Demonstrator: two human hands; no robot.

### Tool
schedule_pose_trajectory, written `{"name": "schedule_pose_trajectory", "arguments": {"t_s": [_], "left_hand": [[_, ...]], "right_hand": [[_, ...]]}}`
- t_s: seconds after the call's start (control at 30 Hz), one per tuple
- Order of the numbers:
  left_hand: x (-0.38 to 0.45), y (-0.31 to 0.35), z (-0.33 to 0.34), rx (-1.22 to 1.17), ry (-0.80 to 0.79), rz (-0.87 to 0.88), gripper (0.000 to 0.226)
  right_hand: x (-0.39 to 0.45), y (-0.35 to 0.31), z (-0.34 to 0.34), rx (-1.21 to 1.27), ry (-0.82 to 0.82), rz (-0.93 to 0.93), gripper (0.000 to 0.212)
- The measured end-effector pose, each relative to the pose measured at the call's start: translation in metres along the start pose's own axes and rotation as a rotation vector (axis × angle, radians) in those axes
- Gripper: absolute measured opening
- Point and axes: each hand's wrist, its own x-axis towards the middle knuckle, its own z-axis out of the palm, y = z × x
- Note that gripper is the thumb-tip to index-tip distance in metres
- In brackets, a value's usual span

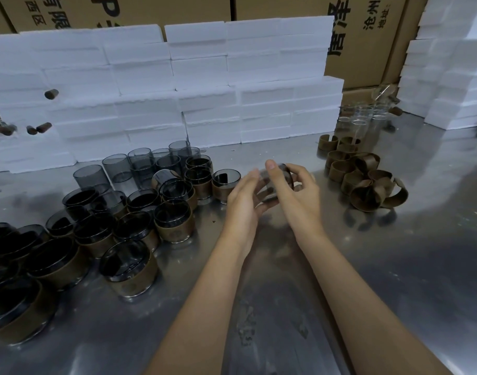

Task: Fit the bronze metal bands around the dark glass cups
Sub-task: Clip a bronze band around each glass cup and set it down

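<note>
Both hands' grip (pixel 275 189) encloses a dark glass cup (pixel 279 182) between them.

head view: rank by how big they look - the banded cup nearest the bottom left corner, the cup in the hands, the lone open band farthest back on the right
1. banded cup, though nearness to the camera inflates it
2. cup in the hands, partly hidden and blurred
3. open band, smallest, also farthest away

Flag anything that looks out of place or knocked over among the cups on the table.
One banded cup in the left cluster lies tipped on its side, its mouth facing sideways, while its neighbours stand upright. The loose bronze bands on the right sit in a jumbled heap. Nothing looks broken or spilled.
</note>
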Motion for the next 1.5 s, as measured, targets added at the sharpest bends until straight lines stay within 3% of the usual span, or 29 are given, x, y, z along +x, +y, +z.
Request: {"name": "schedule_pose_trajectory", "arguments": {"t_s": [0.27, 0.37, 0.47, 0.57, 0.67, 0.73, 0.8, 0.87, 0.93, 1.1, 1.23, 1.4, 1.5], "left_hand": [[0.001, 0.005, -0.004, -0.168, 0.036, -0.087, 0.031], [-0.002, 0.006, -0.004, -0.161, -0.008, -0.113, 0.040], [-0.001, 0.006, -0.003, -0.129, -0.002, -0.107, 0.044], [-0.001, 0.004, 0.001, -0.104, 0.013, -0.162, 0.034], [0.000, 0.001, 0.002, -0.150, 0.029, -0.203, 0.025], [0.001, -0.001, 0.000, -0.178, 0.036, -0.215, 0.025], [0.003, -0.002, -0.003, -0.183, 0.049, -0.227, 0.026], [0.004, -0.002, -0.004, -0.193, 0.056, -0.236, 0.027], [0.005, -0.003, -0.006, -0.199, 0.052, -0.243, 0.026], [0.003, -0.002, -0.007, -0.171, 0.018, -0.227, 0.026], [0.001, -0.001, -0.007, -0.153, 0.044, -0.216, 0.047], [-0.001, 0.003, -0.007, -0.122, -0.009, -0.171, 0.023], [-0.004, 0.002, -0.005, -0.046, -0.063, -0.117, 0.050]], "right_hand": [[-0.010, -0.002, -0.001, -0.008, -0.044, -0.132, 0.030], [-0.009, -0.003, -0.006, -0.023, -0.017, -0.117, 0.017], [-0.006, -0.004, -0.011, -0.032, 0.015, -0.086, 0.019], [-0.006, -0.007, -0.021, -0.163, 0.195, -0.149, 0.023], [-0.003, -0.010, -0.043, -0.575, 0.547, -0.212, 0.035], [0.001, -0.008, -0.060, -0.736, 0.715, -0.167, 0.051], [0.006, -0.005, -0.075, -0.759, 0.753, -0.029, 0.058], [0.010, 0.000, -0.085, -0.764, 0.729, 0.103, 0.055], [0.013, 0.005, -0.089, -0.737, 0.691, 0.115, 0.043], [0.010, 0.001, -0.076, -0.523, 0.528, -0.109, 0.029], [0.000, -0.012, -0.049, -0.292, 0.329, -0.286, 0.019], [-0.012, -0.011, -0.021, -0.280, 0.123, -0.375, 0.021], [-0.013, -0.007, -0.019, -0.302, 0.096, -0.418, 0.019]]}}
